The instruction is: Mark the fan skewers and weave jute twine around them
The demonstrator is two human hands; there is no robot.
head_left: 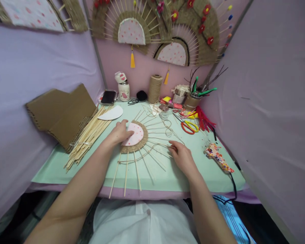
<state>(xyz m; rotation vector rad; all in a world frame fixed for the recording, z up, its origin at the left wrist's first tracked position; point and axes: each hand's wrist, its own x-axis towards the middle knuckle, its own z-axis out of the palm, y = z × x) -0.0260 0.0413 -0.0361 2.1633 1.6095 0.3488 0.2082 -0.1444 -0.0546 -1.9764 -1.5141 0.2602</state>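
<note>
A half-round fan piece [139,134] lies on the green table, its pink spotted centre bordered by wound twine. Thin sticks radiate from its curved edge, and loose twine [168,131] runs among them. My left hand [121,132] rests on the flat side of the centre, thumb on the spotted part and fingers apart. At the right tips of the sticks, my right hand [181,155] has its thumb and fingers pinched together at a stick end or the twine; which one is too small to tell.
Bundled sticks [87,139], cardboard [63,113] and a white paper piece [111,113] are left. Scissors [189,126] and a patterned glue gun [218,157] lie right. A twine spool [155,88] and a phone [108,97] stand or lie at the back.
</note>
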